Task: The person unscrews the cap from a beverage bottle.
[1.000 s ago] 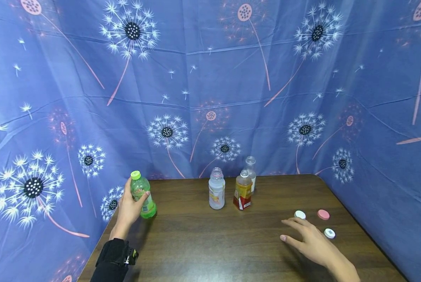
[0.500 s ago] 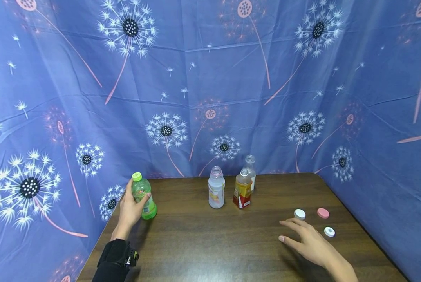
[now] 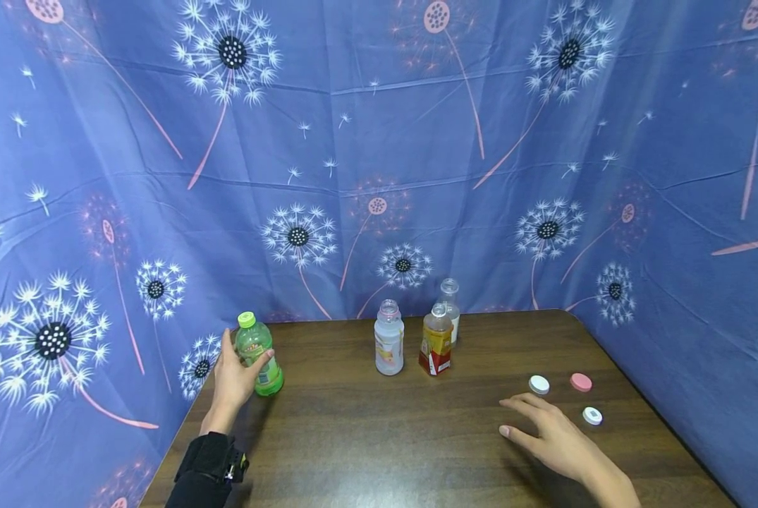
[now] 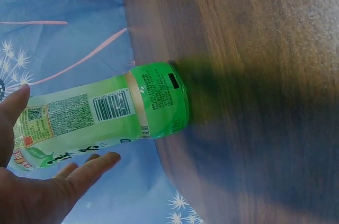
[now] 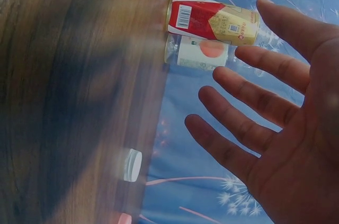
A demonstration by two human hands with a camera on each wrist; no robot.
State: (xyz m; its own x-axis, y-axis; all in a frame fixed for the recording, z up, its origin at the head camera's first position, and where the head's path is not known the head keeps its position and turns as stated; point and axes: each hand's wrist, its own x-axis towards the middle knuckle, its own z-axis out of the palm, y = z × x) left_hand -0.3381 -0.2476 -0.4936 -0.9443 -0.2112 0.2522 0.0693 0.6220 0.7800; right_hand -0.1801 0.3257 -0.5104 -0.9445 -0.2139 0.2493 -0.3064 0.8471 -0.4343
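Apparently, the green bottle [image 3: 256, 370], seen upright in the lower left of the head frame, is made of thin, slightly slippery plastic that could be dented by squeezing; its weight cannot be judged, but it is best gripped around the middle. It is topped by a yellow-green cap [image 3: 247, 319] and wrapped in a printed label with 1 barcode [image 4: 112, 105]. It is flanked by the left hand [image 3: 233, 377], fingers extended, not clenched; whether it is touched cannot be told. Nothing is held by the right hand [image 3: 556, 437], lower right.

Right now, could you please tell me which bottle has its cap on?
The green bottle by the left hand; its lime cap is on, while the other three bottles stand uncapped.
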